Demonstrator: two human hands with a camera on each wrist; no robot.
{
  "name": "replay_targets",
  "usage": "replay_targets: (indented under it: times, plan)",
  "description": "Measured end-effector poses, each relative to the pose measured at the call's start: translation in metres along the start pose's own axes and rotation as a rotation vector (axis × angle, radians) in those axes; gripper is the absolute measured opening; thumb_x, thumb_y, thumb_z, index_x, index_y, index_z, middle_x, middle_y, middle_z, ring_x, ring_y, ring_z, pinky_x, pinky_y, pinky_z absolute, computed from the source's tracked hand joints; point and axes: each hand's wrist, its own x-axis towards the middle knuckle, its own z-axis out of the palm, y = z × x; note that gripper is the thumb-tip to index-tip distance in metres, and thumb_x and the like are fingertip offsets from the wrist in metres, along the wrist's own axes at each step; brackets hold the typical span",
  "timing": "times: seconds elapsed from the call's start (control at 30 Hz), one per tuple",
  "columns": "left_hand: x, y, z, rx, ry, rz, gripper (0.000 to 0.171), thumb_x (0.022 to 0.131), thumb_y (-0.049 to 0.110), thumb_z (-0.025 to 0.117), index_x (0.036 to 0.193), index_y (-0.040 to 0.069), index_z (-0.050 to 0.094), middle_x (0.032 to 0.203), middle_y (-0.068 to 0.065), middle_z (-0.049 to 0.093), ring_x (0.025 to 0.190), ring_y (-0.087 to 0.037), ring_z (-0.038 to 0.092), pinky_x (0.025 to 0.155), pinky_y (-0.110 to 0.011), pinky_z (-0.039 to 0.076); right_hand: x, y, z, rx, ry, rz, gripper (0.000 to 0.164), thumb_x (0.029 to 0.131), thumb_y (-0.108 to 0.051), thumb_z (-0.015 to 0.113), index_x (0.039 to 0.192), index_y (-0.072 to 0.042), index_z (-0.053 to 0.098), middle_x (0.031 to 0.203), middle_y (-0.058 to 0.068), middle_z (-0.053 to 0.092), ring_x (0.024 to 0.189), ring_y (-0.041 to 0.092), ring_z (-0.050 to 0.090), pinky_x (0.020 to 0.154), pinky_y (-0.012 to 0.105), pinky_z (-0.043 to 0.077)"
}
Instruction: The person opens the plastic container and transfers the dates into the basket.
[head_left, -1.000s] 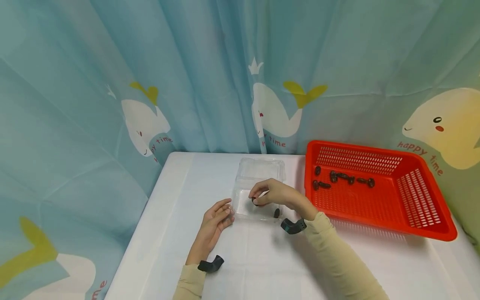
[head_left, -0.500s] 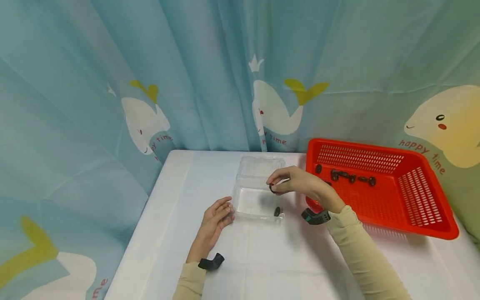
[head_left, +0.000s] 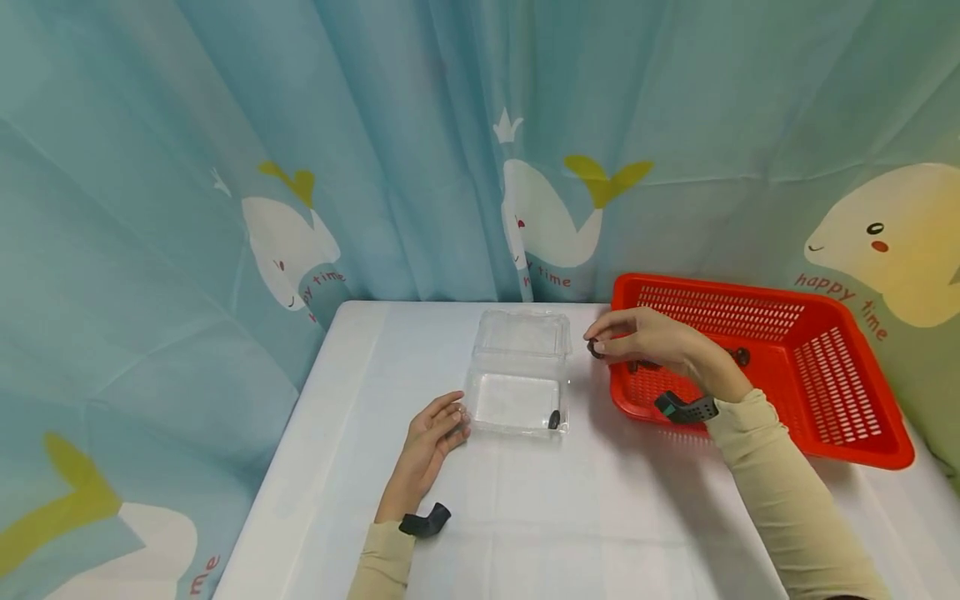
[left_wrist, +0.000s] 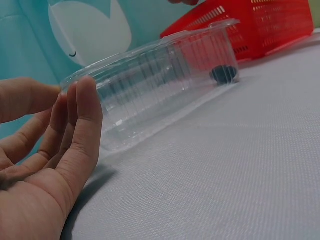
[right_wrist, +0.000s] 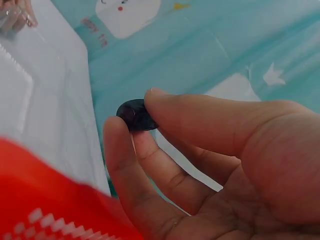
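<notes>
My right hand [head_left: 660, 340] pinches a dark, glossy oval piece [right_wrist: 136, 115] between thumb and fingertips, above the left rim of the red basket [head_left: 825, 392]. On the white table stands a clear plastic clamshell box [head_left: 517, 375], its lid folded back away from me. Inside its near right corner lies one similar dark oval piece [head_left: 554, 419]. My left hand [head_left: 431, 442] grips the box's left edge, thumb and fingertips meeting at the rim in the left wrist view. Further dark pieces [head_left: 741, 357] lie in the basket, partly hidden behind my right hand.
A blue curtain [head_left: 420, 150] printed with whales hangs right behind the table [head_left: 525, 517]. The basket takes up the table's right side, with its wall raised near the box. Each wrist carries a black band [head_left: 426, 521].
My right hand has moved right from over the box to the basket's left rim, still pinching the dark oval piece. The left hand has stayed at the box's edge.
</notes>
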Motion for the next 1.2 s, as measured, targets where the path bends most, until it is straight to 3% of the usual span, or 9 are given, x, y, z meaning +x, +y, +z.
replay_targets:
  times: [0.17, 0.53, 0.87, 1.2]
  plan:
    - [0.0, 0.0, 0.0, 0.002, -0.002, 0.001, 0.048, 0.105, 0.002, 0.056, 0.151, -0.002, 0.044, 0.112, 0.002, 0.061, 0.1, -0.009, 0.064, 0.087, -0.021, 0.06, -0.005, 0.011, -0.018, 0.045, -0.002, 0.02, 0.037, 0.098, -0.014, 0.072, 0.129, 0.003, 0.062, 0.11, 0.004, 0.068, 0.102, 0.019, 0.072, 0.099, 0.036, 0.061]
    - [0.0, 0.0, 0.001, -0.02, -0.007, 0.008, 0.049, 0.105, 0.001, 0.055, 0.151, -0.004, 0.042, 0.11, 0.002, 0.062, 0.099, -0.008, 0.064, 0.087, -0.021, 0.06, -0.013, 0.036, -0.054, 0.032, 0.004, 0.073, 0.04, 0.1, -0.009, 0.068, 0.135, 0.009, 0.059, 0.113, 0.001, 0.071, 0.103, 0.017, 0.072, 0.101, 0.039, 0.06]
    - [-0.002, 0.001, 0.002, -0.023, -0.013, 0.013, 0.05, 0.105, 0.002, 0.056, 0.152, -0.003, 0.042, 0.115, 0.001, 0.061, 0.102, -0.008, 0.063, 0.089, -0.022, 0.06, -0.012, 0.055, -0.071, 0.111, 0.0, 0.133, 0.03, 0.101, -0.005, 0.064, 0.13, 0.005, 0.064, 0.11, -0.002, 0.069, 0.102, 0.016, 0.074, 0.104, 0.042, 0.059]
    - [-0.001, 0.0, -0.001, -0.004, -0.043, 0.013, 0.052, 0.104, 0.002, 0.057, 0.153, -0.002, 0.041, 0.118, 0.0, 0.058, 0.102, -0.008, 0.062, 0.089, -0.021, 0.06, -0.015, 0.082, -0.082, 0.159, 0.019, 0.208, 0.037, 0.105, -0.003, 0.057, 0.138, 0.014, 0.054, 0.111, 0.0, 0.067, 0.102, 0.014, 0.073, 0.103, 0.04, 0.059]
